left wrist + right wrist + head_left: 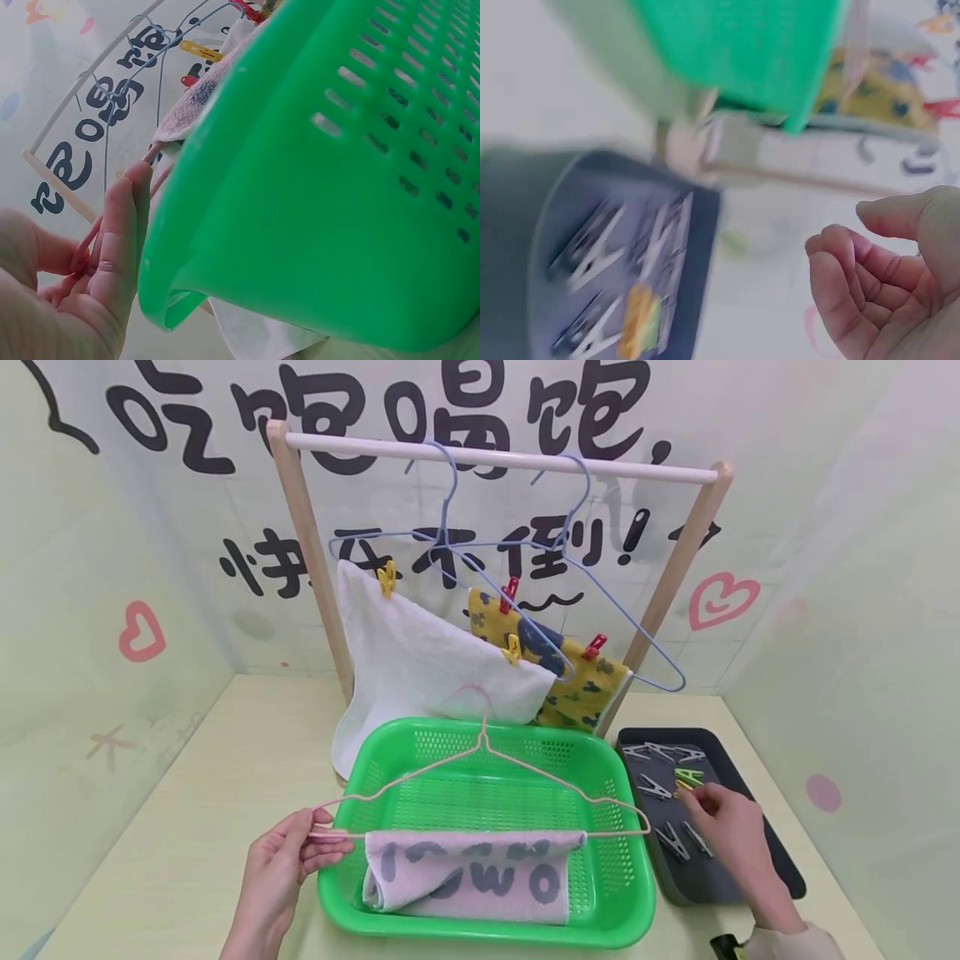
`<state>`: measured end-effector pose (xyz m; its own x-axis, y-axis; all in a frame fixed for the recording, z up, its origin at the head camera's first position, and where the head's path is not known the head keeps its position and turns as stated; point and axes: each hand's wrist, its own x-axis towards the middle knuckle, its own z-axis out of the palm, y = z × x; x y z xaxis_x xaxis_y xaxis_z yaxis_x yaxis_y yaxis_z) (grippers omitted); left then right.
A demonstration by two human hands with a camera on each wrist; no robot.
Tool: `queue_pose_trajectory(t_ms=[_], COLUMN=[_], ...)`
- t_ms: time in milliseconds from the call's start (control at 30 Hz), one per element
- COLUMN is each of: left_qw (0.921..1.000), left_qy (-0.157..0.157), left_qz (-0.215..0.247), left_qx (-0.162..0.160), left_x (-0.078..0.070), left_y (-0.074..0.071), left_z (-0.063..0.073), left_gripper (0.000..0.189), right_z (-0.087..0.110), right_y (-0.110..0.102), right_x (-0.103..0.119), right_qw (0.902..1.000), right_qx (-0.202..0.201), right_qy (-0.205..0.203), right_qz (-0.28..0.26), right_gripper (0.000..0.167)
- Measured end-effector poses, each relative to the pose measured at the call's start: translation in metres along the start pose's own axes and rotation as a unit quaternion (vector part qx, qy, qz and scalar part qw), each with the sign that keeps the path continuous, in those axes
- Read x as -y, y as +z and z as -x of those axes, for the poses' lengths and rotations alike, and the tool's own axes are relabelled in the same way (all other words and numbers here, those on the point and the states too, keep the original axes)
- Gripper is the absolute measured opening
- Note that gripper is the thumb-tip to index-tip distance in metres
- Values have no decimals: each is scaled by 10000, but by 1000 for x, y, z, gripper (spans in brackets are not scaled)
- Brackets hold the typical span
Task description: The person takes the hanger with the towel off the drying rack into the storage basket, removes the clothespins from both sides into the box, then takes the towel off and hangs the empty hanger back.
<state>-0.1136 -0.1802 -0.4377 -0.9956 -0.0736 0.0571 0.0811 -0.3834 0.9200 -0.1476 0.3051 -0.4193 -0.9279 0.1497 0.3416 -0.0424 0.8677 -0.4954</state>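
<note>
My left hand [281,860] grips the left end of a pink hanger [536,768], which is held over a green basket [330,893]. A pink towel [517,881] with grey lettering is draped over the hanger's bottom bar. In the left wrist view, thumb and fingers pinch the hanger's corner beside the basket rim. My right hand [731,827] is over the dark tray [780,860], fingertips near a yellow clothespin [683,785] and a green clothespin [688,774]. The right wrist view shows its thumb and fingers apart, nothing between them.
Behind the basket stands a wooden rack [495,458]. Two blue hangers [444,527] on it carry a white towel [435,643] with yellow clothespins and a yellow patterned towel [577,697] with red ones. Several grey clothespins [672,842] lie in the tray.
</note>
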Motion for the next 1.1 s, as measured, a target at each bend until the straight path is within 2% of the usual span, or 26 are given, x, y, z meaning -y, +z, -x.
queue_pose_trajectory(t_ms=[100, 200, 233, 300, 367, 467, 567, 633, 733, 800, 900, 967, 1100], left_qw=[10000, 10000, 10000, 10000, 10000, 9999, 9999, 9999, 9999, 9999, 9999, 9999, 9999], left_qy=[-35, -61, -65, -70, -65, -32, 19, 49, 64, 50, 15, -9, -45], left_qz=[0, -1, 1, 14, 26, 65, 111, 138, 146, 138, 120, 112, 99], left_qx=[-34, -55, -59, -67, -68, -69, -55, -38, -43, -66, -101, -109, -126], left_x=[0, 0, 0, -1, -1, -1, 0, 1, 1, 1, 1, 1, 0], left_y=[1, 2, 2, 3, 3, 4, 5, 6, 8, 8, 9, 9, 8], left_z=[-1, -1, -1, -1, -2, -2, -3, -4, -4, -4, -4, -4, -3], left_gripper=[31, 31, 31, 31, 30, 30, 30, 29, 29, 29, 29, 29, 29], right_z=[8, 17, 20, 26, 30, 32, 35, 36, 38, 40, 42, 43, 45], right_y=[-4, -3, -2, 0, 4, 11, 20, 25, 30, 33, 36, 37, 40], right_x=[20, 37, 42, 50, 56, 63, 69, 73, 80, 84, 90, 92, 96], right_qw=[9995, 9975, 9962, 9903, 9788, 9526, 9360, 9311, 9333, 9401, 9454, 9399, 9225], right_qx=[-114, -9, 139, 647, 1367, 2438, 2940, 3033, 2923, 2716, 2433, 2368, 2370], right_qy=[-162, -345, -424, -607, -726, -812, -882, -926, -880, -667, -103, 292, 725], right_qz=[-234, -609, -742, -1069, -1345, -1630, -1723, -1803, -1889, -1948, -2165, -2444, -2959], right_gripper=[15, 13, 13, 9, 7, 17, 30, 35, 36, 31, 22, 18, 15])
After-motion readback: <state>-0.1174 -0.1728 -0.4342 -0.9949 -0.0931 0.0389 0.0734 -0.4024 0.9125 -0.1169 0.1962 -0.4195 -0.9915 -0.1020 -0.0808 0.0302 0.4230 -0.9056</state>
